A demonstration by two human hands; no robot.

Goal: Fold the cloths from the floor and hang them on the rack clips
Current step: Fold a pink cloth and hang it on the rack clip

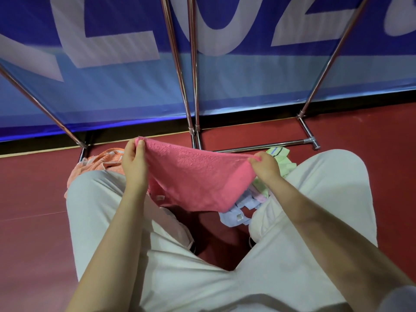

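A pink terry cloth hangs stretched between my two hands above my knees. My left hand pinches its upper left corner, thumb on top. My right hand pinches the upper right corner. The cloth sags in the middle and its lower edge droops toward the floor. Behind it rise the chrome poles of the rack; no clips are in view.
An orange cloth lies on the red floor by my left knee. A light green cloth and a pale blue cloth lie by my right knee. The rack's foot bar runs along the floor before a blue banner.
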